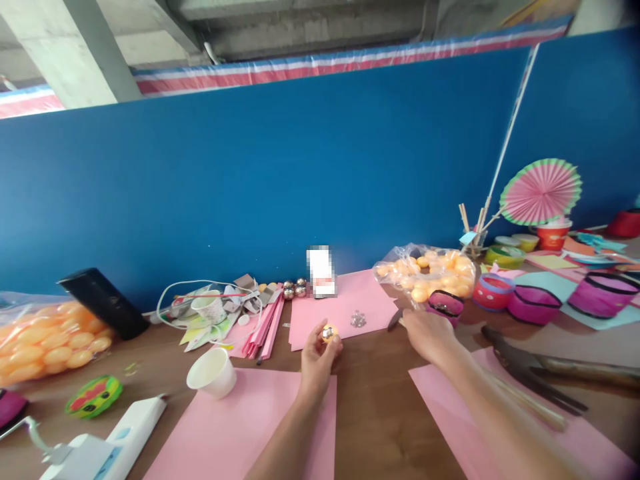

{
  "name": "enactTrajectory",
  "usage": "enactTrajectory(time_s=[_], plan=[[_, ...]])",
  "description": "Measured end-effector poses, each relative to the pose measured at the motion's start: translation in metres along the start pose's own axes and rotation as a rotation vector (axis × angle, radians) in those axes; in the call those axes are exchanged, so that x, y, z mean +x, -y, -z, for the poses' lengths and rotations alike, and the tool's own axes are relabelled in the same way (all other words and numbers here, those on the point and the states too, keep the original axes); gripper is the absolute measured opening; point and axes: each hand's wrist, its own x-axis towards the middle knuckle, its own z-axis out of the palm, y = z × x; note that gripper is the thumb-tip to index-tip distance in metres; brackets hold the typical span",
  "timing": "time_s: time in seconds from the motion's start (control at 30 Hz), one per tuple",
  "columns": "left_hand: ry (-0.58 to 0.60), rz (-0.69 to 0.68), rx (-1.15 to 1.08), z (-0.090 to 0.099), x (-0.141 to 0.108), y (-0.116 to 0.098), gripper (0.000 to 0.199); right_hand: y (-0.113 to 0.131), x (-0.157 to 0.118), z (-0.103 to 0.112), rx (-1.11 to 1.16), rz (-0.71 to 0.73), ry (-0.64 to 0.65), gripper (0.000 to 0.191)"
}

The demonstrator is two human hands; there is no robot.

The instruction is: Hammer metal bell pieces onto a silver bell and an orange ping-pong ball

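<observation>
My left hand (pixel 319 360) pinches a small yellow-orange ball (pixel 329 333) with a shiny metallic patch, above the front edge of a pink sheet (pixel 310 320). A little cluster of clear or silvery bits (pixel 358 319) lies on that sheet. To the right, my right hand (pixel 429 333) has its fingers closed at a dark, pointed, blade-like tool (pixel 395 321); the grip itself is mostly hidden. Just behind this hand are a magenta pouch (pixel 447 304) and a clear bag of yellow-orange balls (pixel 425 273).
Several shiny balls (pixel 295 289) sit beside pink strips (pixel 265 327) and paper scraps. A white cup (pixel 212 373) stands on another pink sheet (pixel 250 427). A hammer-like tool (pixel 550 367) lies right. A power strip (pixel 130 433) is front left. The blue partition (pixel 280 180) bounds the back.
</observation>
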Motion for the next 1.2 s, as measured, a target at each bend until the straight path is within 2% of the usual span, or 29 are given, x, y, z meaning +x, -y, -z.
enactTrajectory(time_s=[0.07, 0.2, 0.4, 0.5, 0.57, 0.7, 0.8, 0.97, 1.03, 1.2], plan=[[0.008, -0.020, 0.040, 0.001, 0.000, 0.000, 0.061, -0.001, 0.000, -0.003, 0.002, 0.020, 0.033, 0.027], [0.017, -0.035, 0.096, 0.003, 0.000, 0.000, 0.056, 0.002, -0.001, -0.011, -0.005, 0.030, -0.026, 0.025], [-0.100, -0.034, 0.069, -0.001, 0.003, 0.006, 0.061, 0.015, -0.005, -0.011, -0.059, 0.017, -0.379, 0.024], [-0.111, -0.057, 0.080, -0.002, 0.005, 0.009, 0.056, 0.027, -0.009, -0.006, -0.016, 0.113, -0.536, 0.029], [-0.105, -0.068, 0.102, -0.003, 0.004, 0.007, 0.054, 0.035, -0.014, -0.003, 0.031, 0.221, -0.588, 0.036], [-0.040, -0.064, 0.156, -0.004, -0.002, 0.000, 0.053, 0.048, -0.024, -0.001, 0.088, 0.384, -0.589, 0.041], [0.064, -0.036, 0.135, -0.005, -0.007, -0.006, 0.054, 0.053, -0.031, -0.001, 0.131, 0.443, -0.595, 0.042], [0.110, -0.036, 0.101, -0.007, -0.008, -0.011, 0.053, 0.060, -0.037, -0.004, 0.186, 0.548, -0.586, 0.041], [0.123, -0.050, 0.108, -0.007, -0.008, -0.010, 0.051, 0.062, -0.037, -0.005, 0.189, 0.560, -0.575, 0.042], [0.088, -0.069, 0.147, -0.004, -0.006, -0.006, 0.052, 0.062, -0.037, -0.007, 0.206, 0.488, -0.597, 0.039]])
